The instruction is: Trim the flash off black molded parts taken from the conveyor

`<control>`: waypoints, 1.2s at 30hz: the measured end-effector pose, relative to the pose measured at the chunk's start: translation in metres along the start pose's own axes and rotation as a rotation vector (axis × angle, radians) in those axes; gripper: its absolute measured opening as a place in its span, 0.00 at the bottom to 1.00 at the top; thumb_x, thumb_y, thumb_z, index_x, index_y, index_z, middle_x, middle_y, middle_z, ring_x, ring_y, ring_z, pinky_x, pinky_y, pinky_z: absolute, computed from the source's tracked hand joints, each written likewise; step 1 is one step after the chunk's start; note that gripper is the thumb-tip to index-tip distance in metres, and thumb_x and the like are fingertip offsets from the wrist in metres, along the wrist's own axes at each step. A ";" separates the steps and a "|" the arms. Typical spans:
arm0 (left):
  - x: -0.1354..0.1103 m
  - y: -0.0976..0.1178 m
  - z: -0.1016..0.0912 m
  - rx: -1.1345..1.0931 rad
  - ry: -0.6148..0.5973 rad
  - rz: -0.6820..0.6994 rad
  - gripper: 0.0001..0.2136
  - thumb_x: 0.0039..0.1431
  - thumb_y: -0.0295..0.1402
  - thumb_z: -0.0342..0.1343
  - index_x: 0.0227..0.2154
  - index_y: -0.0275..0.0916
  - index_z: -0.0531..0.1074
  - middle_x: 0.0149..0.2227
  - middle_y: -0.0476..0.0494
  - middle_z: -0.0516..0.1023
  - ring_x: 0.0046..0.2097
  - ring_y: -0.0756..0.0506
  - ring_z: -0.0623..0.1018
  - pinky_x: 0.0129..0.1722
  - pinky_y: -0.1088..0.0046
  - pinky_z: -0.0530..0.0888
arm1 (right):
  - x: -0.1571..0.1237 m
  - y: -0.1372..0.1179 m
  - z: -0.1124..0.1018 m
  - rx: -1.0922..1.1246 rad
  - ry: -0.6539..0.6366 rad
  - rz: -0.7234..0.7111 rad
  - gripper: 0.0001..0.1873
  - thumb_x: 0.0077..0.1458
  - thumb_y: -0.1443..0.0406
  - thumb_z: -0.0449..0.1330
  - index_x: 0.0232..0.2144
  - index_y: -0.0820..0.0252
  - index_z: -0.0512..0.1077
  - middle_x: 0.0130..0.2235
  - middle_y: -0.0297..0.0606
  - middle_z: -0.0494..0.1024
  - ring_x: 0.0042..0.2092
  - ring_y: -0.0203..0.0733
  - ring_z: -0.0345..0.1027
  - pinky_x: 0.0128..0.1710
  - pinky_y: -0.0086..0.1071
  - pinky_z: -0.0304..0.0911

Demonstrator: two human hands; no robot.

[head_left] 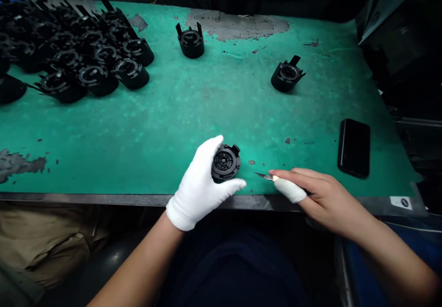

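Near the front edge of the green table, my left hand (pixel 203 182), in a white glove, curves around a round black plastic part (pixel 226 162). Its fingers lie along the far left side and its thumb along the near side, and the part's ribbed face is turned up toward me. To the right, my right hand (pixel 317 194) is closed on a small knife whose thin pointed blade (pixel 264 176) points left at the part without touching it. A white cover (pixel 289 189) wraps the right thumb. The knife's handle is hidden in the fingers.
Many similar black parts (pixel 93 77) crowd the table's left side. Two more stand apart, one at the back (pixel 191 42) and one at back right (pixel 286 74). A black phone (pixel 354 148) lies at right. The green table mat (pixel 207 104) has worn grey patches.
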State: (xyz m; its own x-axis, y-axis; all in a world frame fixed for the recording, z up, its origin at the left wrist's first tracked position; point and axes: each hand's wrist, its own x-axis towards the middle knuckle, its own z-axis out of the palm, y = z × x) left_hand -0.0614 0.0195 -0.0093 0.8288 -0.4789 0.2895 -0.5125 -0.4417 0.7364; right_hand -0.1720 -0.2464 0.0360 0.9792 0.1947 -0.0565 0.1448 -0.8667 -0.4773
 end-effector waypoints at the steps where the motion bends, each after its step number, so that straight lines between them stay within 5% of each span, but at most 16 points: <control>1: -0.001 0.003 0.007 0.008 0.001 0.002 0.45 0.49 0.47 0.69 0.65 0.39 0.54 0.65 0.33 0.63 0.66 0.35 0.65 0.67 0.52 0.64 | 0.006 -0.002 0.002 -0.021 0.000 -0.007 0.19 0.68 0.63 0.49 0.57 0.50 0.72 0.47 0.37 0.80 0.45 0.43 0.74 0.43 0.37 0.68; 5: -0.002 0.010 0.025 0.001 -0.028 0.027 0.41 0.52 0.39 0.67 0.65 0.39 0.54 0.63 0.35 0.66 0.64 0.37 0.68 0.65 0.56 0.66 | 0.027 -0.004 0.001 -0.144 -0.031 -0.058 0.20 0.69 0.58 0.49 0.57 0.51 0.72 0.40 0.36 0.79 0.40 0.43 0.72 0.38 0.36 0.64; 11: 0.000 0.010 0.025 0.020 -0.023 0.019 0.38 0.51 0.36 0.64 0.64 0.38 0.56 0.63 0.36 0.66 0.63 0.38 0.69 0.64 0.58 0.68 | 0.048 0.004 -0.015 -0.295 -0.150 -0.139 0.19 0.68 0.61 0.50 0.57 0.45 0.71 0.38 0.33 0.78 0.40 0.41 0.72 0.34 0.34 0.59; 24: 0.001 0.012 0.031 0.053 0.054 0.052 0.34 0.51 0.34 0.63 0.61 0.35 0.60 0.59 0.35 0.71 0.60 0.39 0.72 0.63 0.62 0.70 | 0.045 -0.001 -0.004 -0.344 -0.008 -0.100 0.20 0.67 0.62 0.50 0.56 0.49 0.73 0.37 0.34 0.78 0.36 0.41 0.72 0.32 0.33 0.58; 31: -0.002 0.020 0.043 0.109 0.150 0.012 0.34 0.52 0.36 0.63 0.61 0.35 0.59 0.58 0.34 0.71 0.60 0.39 0.73 0.61 0.61 0.72 | 0.044 -0.012 0.007 -0.431 0.048 0.064 0.19 0.64 0.62 0.55 0.56 0.46 0.72 0.35 0.32 0.77 0.36 0.42 0.72 0.29 0.34 0.56; 36: -0.005 0.022 0.049 0.115 0.189 0.015 0.34 0.52 0.36 0.63 0.61 0.35 0.59 0.58 0.33 0.71 0.60 0.38 0.72 0.61 0.59 0.72 | 0.039 -0.017 0.011 -0.290 0.073 0.059 0.18 0.67 0.59 0.52 0.56 0.48 0.73 0.34 0.34 0.76 0.36 0.40 0.72 0.33 0.32 0.60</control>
State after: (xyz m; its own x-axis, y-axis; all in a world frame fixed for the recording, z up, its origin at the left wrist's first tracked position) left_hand -0.0873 -0.0248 -0.0247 0.8429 -0.3396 0.4174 -0.5380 -0.5248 0.6596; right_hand -0.1375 -0.2185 0.0321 0.9932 0.1162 -0.0085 0.1121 -0.9725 -0.2042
